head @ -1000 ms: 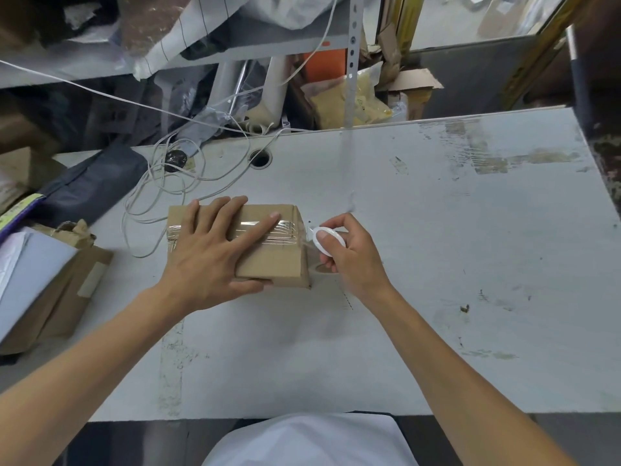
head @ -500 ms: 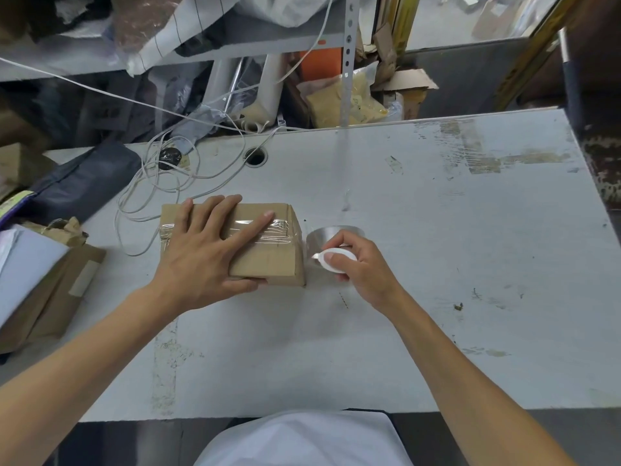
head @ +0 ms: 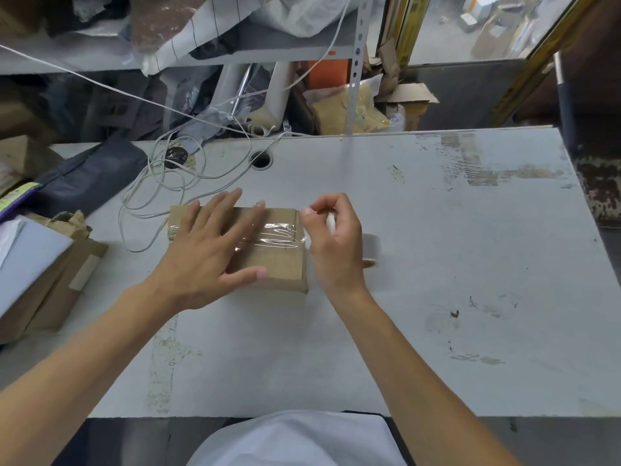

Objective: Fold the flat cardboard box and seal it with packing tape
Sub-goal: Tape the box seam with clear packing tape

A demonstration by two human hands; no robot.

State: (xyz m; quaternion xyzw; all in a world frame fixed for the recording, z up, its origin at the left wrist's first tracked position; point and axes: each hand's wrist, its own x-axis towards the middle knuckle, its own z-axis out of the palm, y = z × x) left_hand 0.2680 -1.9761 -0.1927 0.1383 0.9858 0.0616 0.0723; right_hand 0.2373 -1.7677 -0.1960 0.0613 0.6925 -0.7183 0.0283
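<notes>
With our left hand flat and open on the box, our right hand grips perhaps a cutter; we should press the tape firmly toward 3 o'clock.

Your way is open over the scuffed white bench right of and nearer than the taped brown cardboard box. Left and far-left, a tangled white cable, dark grey bag and open brown carton block passage.
</notes>
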